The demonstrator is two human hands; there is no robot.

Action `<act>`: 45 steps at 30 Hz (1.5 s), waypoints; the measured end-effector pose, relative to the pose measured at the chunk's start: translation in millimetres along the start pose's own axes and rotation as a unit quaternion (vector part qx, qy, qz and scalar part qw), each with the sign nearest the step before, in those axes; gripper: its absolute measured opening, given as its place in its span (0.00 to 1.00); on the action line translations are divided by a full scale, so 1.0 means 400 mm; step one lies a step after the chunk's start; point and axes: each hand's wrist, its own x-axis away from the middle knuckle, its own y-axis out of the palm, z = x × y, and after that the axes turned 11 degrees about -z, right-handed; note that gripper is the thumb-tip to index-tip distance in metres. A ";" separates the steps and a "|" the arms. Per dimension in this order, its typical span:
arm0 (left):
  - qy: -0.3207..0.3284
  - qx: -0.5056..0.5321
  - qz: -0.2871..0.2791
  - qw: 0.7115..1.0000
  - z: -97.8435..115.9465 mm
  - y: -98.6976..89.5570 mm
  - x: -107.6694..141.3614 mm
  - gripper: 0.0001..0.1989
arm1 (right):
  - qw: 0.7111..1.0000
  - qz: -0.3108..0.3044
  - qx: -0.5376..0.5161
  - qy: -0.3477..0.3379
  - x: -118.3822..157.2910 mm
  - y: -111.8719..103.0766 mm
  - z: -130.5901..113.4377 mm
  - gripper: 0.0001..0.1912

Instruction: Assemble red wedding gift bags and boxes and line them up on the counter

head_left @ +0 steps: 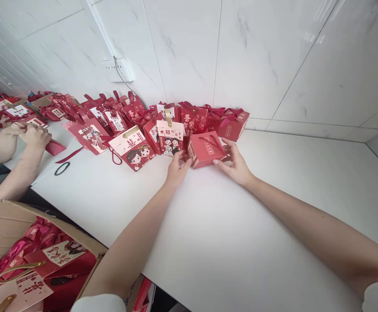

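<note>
A red gift box [207,149] with a small label sits tilted over the white table, between my two hands. My left hand [177,169] holds its left edge, with the thumb at the lower corner. On the right side, my right hand [236,164] grips the box with the thumb at the front and the fingers behind. Just beyond is a cream and red box [170,138] printed with a cartoon couple, standing upright. Another box [133,148] with two cartoon faces leans to the left of my left hand.
Red gift boxes [193,118] line the tiled wall. At the left, another person's hands [36,135] work over a red box. An open carton [94,247] of red boxes stands at the lower left. A black ring [62,168] lies on the white table [214,242].
</note>
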 end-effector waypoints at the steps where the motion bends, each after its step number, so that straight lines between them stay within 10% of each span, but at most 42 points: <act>1: 0.002 -0.024 0.017 1.000 0.005 0.001 0.002 0.26 | 1.000 0.001 0.005 0.009 0.000 0.002 0.001 0.37; 18: -0.105 -0.093 0.041 0.989 0.078 0.005 0.030 0.30 | 0.971 -0.003 -0.188 0.148 -0.006 0.034 0.023 0.23; 34: 0.050 0.085 -0.022 0.995 0.115 0.022 0.061 0.23 | 0.997 -0.037 0.043 -0.057 0.022 0.026 -0.078 0.37; 45: 0.089 0.116 -0.025 0.989 0.104 0.027 0.059 0.44 | 0.931 -0.116 0.283 -0.199 0.050 0.039 -0.095 0.41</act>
